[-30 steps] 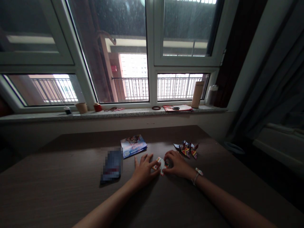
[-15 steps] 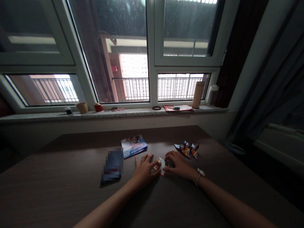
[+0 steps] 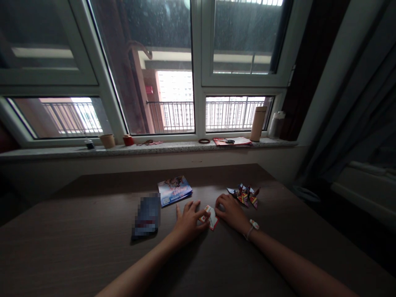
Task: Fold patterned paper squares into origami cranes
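A small piece of folded paper (image 3: pixel 212 219), white with red and yellow print, lies on the table between my two hands. My left hand (image 3: pixel 190 220) presses it down at its left side with thumb and index finger, the other fingers spread on the tabletop. At the paper's right edge, my right hand (image 3: pixel 230 211) is curled, thumb and fingertips drawn together against it; the tips are partly hidden. Just beyond my right hand sit several folded paper pieces (image 3: pixel 246 194) with pointed ends. A bracelet circles my right wrist.
Printed leaflets (image 3: pixel 175 190) lie stacked beyond my left hand, beside a blurred-out dark object (image 3: pixel 147 216). The brown table (image 3: pixel 77 231) reaches toward a windowsill (image 3: pixel 173 147) holding a paper cup (image 3: pixel 107 141), a tan flask (image 3: pixel 258 123), scissors (image 3: pixel 229 141) on papers and a bracelet (image 3: pixel 204 141).
My right hand has shifted slightly, its wrist moving left and its thumb drawing back off the paper's face. More of the paper's right side shows now. My left hand stays put.
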